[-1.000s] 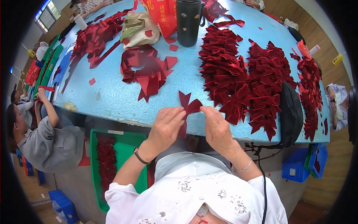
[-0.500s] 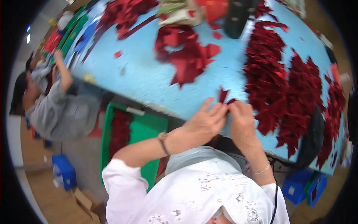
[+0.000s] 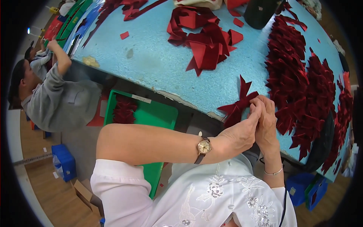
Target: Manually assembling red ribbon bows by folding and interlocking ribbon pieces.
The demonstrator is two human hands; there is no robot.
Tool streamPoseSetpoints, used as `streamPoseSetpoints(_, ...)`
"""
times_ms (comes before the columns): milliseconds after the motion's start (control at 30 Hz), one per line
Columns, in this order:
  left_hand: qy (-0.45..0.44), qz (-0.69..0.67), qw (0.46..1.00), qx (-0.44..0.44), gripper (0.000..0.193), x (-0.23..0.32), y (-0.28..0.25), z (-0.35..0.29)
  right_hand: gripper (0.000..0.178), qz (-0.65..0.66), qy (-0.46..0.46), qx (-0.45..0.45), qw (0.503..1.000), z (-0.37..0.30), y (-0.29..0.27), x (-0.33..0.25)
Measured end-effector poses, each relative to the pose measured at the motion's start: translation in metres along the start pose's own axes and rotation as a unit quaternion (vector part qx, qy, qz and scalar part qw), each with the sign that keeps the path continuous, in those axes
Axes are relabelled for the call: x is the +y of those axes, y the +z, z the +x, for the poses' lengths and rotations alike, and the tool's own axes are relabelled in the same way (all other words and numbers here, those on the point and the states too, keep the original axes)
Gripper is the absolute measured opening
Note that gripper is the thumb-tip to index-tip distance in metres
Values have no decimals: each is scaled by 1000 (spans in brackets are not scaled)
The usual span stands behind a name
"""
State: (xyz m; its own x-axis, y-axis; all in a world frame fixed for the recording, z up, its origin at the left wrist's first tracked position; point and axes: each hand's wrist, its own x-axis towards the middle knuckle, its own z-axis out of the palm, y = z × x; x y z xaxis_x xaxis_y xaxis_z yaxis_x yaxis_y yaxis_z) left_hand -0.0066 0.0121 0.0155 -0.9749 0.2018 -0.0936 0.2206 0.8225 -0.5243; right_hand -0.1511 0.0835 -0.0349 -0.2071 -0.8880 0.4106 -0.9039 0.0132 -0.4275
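Note:
A dark red velvety ribbon bow [image 3: 240, 105] is held just over the table's near edge, its pointed tails spread outward. My left hand [image 3: 242, 135], with a wristwatch [image 3: 204, 146] at its wrist, reaches across with its fingers closed at the bow's right side. My right hand [image 3: 267, 123] meets it there, fingertips pinched on the same part of the bow. Overlapping fingers hide the exact grip. To the right lies a long heap of similar red bows [image 3: 285, 72], close by my right hand.
Loose folded red ribbon [image 3: 206, 45] lies on the light blue table [image 3: 147, 64], near a dark cylinder [image 3: 259, 15]. A green bin [image 3: 155, 113] with red bows stands below the table edge at left. Another person [image 3: 56, 94] works at far left. Blue bins [image 3: 64, 162] stand lower down.
My hands have shifted right and slightly down, and my left forearm now lies more level across the view. The bow shows far more fully between table and hands.

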Motion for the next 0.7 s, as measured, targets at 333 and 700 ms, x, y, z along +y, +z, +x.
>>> streamPoseSetpoints(333, 8, 21, 1000, 9, 28, 5, 0, 2, 32, 19, 0, -1, 1000, -2, -2, 3)
streamPoseSetpoints(700, 8, 73, 997, 11, 26, 4, -3, 5, 37, 23, -3, 6, 1000, -3, -3, 4)
